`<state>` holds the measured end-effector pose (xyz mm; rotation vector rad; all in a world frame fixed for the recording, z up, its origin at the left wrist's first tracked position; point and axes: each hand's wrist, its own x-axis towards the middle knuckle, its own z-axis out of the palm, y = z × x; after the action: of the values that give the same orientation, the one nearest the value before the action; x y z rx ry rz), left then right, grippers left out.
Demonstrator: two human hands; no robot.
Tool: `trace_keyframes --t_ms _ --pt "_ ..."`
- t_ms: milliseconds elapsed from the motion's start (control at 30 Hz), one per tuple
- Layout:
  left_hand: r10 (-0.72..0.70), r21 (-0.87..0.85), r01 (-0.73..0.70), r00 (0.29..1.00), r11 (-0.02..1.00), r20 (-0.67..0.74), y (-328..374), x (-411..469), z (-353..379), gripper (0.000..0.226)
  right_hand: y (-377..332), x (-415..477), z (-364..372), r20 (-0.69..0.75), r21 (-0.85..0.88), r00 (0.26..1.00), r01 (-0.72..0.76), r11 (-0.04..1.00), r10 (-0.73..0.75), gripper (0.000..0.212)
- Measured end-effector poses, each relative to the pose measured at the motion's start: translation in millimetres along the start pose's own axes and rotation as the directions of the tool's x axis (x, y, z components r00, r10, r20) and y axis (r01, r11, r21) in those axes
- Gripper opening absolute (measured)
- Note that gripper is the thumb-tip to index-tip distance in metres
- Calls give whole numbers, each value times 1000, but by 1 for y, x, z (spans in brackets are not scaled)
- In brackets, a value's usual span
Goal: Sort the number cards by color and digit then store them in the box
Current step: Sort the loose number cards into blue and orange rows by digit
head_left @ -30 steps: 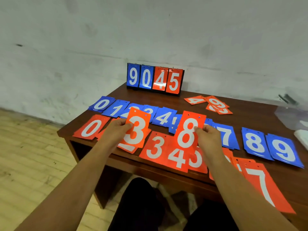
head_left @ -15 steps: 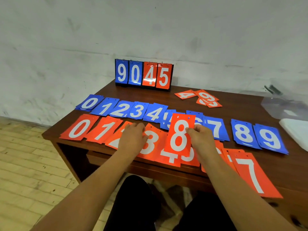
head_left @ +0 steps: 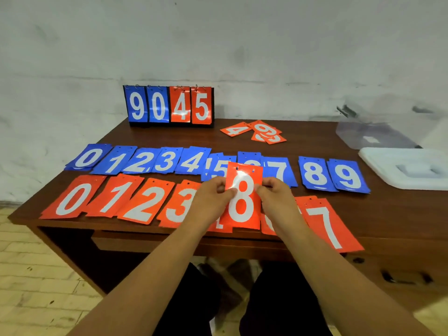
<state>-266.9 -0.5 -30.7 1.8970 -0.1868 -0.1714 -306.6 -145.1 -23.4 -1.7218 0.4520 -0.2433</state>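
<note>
An orange 8 card is held upright above the table's front, my left hand pinching its left edge and my right hand its right edge. Behind it runs a row of blue card piles from 0 to 9. In front lies an orange row: 0, 1, 2, 3, then piles hidden by my hands, and 7. A few loose orange cards lie at the back. The clear box sits at the right rear.
A flip scoreboard showing 9045 stands at the table's back edge against the wall. A white lid lies at the right edge. The brown table has a drawer under its front; my legs are below it.
My left hand has laid the orange 3 card on its pile and moved right to grip the 8 card, which both hands now hold. The view has shifted right.
</note>
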Motion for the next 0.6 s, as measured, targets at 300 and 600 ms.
trace_keyframes --t_ms 300,600 --pt "373 330 -398 917 856 141 26 -13 99 38 21 0 -129 -300 -49 952 -85 995 67 13" --pt "178 618 -652 737 439 652 39 -30 157 85 55 3 -207 -473 -246 878 -203 948 65 28"
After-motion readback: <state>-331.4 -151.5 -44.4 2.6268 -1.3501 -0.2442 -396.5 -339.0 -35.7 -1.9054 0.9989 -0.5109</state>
